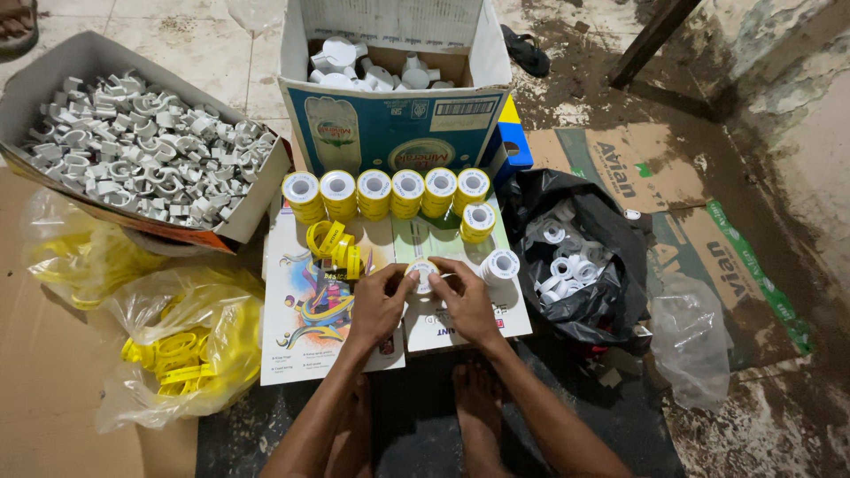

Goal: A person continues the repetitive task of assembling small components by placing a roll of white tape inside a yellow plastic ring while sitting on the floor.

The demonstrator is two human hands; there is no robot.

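While both hands, left (376,304) and right (467,301), pinch one white spool (423,274) together, seven yellow-capped stacks (390,193) stand finished just beyond the grip. Loose yellow rings (336,243) wait left of it, and a black bag (611,257) of spools right, so I judge plenty remains.

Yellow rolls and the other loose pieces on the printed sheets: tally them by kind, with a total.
Yellow-cased roll stacks: 7
White roll stack: 1
White roll in both hands: 1
Pile of loose yellow rings: 1, too tangled to count singly
Total: 10
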